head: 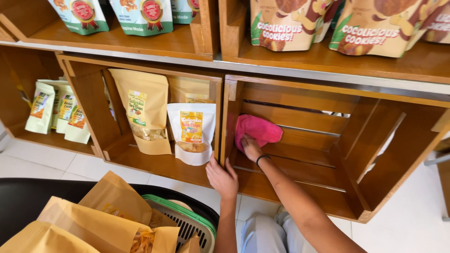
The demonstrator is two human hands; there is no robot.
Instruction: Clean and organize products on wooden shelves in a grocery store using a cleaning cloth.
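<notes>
A head-worn camera looks down at a person crouched before wooden crate shelves. The right hand (251, 147) reaches into an otherwise bare wooden crate (328, 187) lying on its side, and presses a pink cloth (258, 130) against the crate's back slats, near the back left corner. The fingers of this hand are laid over the lower edge of the cloth, curled onto it; a dark band circles the wrist. The left hand (223, 178) rests on the front edge of the shelf board, at the foot of the divider between the two crates, with its fingers held together and extended flat, holding nothing.

In the crate to the left stand a tall brown paper pouch (143, 110) and, just beside it, a white pouch (191, 133) with an orange label. Further left, small pale pouches (54, 110) stand in another compartment. On the shelf above sit rows of cookie bags (328, 26). At the bottom left corner of the view, a green basket (187, 220) holds brown paper bags (103, 220) on a white tiled floor (412, 215).
</notes>
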